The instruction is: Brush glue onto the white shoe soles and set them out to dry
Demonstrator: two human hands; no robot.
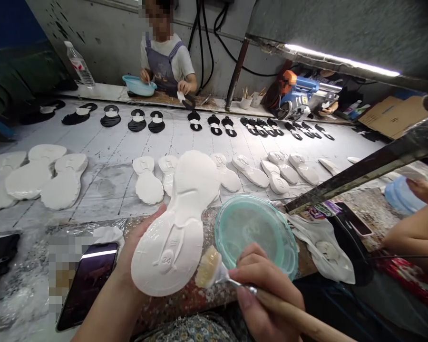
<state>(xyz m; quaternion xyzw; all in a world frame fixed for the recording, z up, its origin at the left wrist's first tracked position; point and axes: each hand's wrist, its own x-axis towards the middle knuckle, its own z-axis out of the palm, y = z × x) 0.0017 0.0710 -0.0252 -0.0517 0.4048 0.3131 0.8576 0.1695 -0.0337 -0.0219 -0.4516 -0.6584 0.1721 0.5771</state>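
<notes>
A white shoe sole marked 34 is held up by my left hand, whose fingers are mostly hidden behind it. The sole's face looks glossy and wet in places. My right hand is closed round the wooden handle of a brush. The pale bristles are beside the sole's lower right edge; I cannot tell whether they touch it. Just beyond my right hand stands a turquoise bowl with a thin layer of cloudy liquid.
White soles and black soles lie in rows on the long white belt. A phone rests at left. A metal post slants across the right. Across the belt sits a co-worker with a blue bowl.
</notes>
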